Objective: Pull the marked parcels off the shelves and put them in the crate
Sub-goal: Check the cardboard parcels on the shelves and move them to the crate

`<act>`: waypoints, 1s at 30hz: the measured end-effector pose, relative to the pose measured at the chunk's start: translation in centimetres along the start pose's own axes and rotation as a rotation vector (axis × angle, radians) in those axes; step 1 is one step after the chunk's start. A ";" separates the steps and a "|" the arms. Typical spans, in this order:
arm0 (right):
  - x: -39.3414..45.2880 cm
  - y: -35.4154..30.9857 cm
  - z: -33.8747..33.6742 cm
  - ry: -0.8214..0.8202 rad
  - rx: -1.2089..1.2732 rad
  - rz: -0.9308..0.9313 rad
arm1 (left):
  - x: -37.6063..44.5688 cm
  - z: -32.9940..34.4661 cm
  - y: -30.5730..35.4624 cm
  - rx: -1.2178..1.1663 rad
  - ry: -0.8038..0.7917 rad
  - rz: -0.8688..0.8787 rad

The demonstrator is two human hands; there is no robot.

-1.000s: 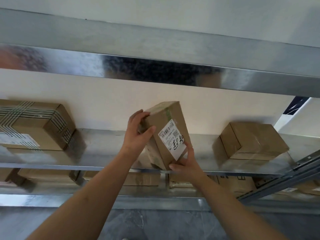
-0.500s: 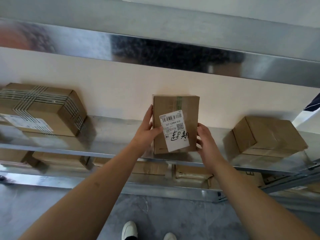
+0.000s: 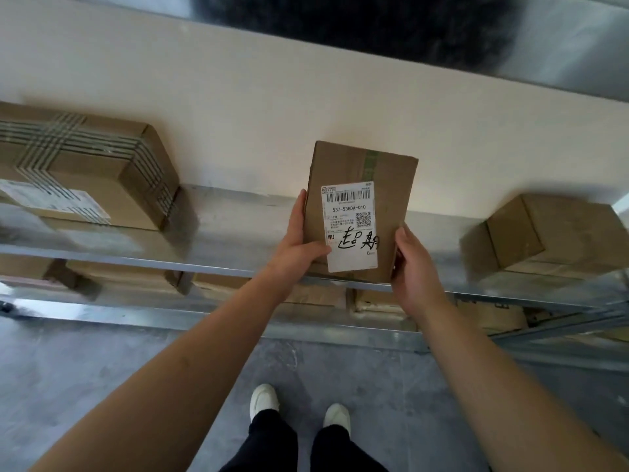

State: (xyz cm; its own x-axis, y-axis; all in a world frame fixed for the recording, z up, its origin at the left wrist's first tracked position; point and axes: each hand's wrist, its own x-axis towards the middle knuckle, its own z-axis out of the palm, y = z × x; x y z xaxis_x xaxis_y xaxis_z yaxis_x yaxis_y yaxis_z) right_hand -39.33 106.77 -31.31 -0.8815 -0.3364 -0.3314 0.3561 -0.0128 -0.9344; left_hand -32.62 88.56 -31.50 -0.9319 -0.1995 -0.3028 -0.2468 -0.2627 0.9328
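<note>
A small brown cardboard parcel (image 3: 388, 185) stands on end at the front edge of the metal shelf (image 3: 238, 229), its white label with a barcode and black handwritten marks facing me. My left hand (image 3: 299, 243) grips its left side, thumb across the label's lower corner. My right hand (image 3: 413, 264) holds its right lower edge with curled fingers. No crate is in view.
A larger taped box (image 3: 88, 172) sits at the shelf's left, a plain brown box (image 3: 551, 236) at its right. More boxes (image 3: 129, 281) lie on the lower shelf. Grey floor and my white shoes (image 3: 263, 400) are below.
The parcel has been turned from a tilt to face me squarely, and my right hand moved from under it to its right side. The view has dropped toward the floor.
</note>
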 end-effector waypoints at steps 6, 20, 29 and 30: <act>-2.7 0.3 0.3 0.017 0.018 0.061 | -4.0 -1.6 0.1 -0.045 0.010 -0.030; -12.4 9.9 -0.3 -0.303 -0.172 0.250 | -23.5 0.8 -11.1 -0.161 0.405 -0.126; -20.6 16.2 9.5 -0.637 -0.382 0.397 | -38.5 -3.7 -16.9 -0.301 0.794 -0.184; -21.8 16.7 11.0 -0.676 -0.422 0.397 | -40.1 -4.5 -17.3 -0.332 0.843 -0.172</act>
State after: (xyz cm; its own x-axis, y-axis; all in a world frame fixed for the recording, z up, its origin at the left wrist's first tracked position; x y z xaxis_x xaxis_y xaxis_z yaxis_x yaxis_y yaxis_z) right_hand -10.73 103.53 -38.23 -0.2983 -0.7275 -0.6178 0.3349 0.5264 -0.7815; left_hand 10.21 96.85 -36.35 -0.3556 -0.7200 -0.5959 -0.1539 -0.5838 0.7972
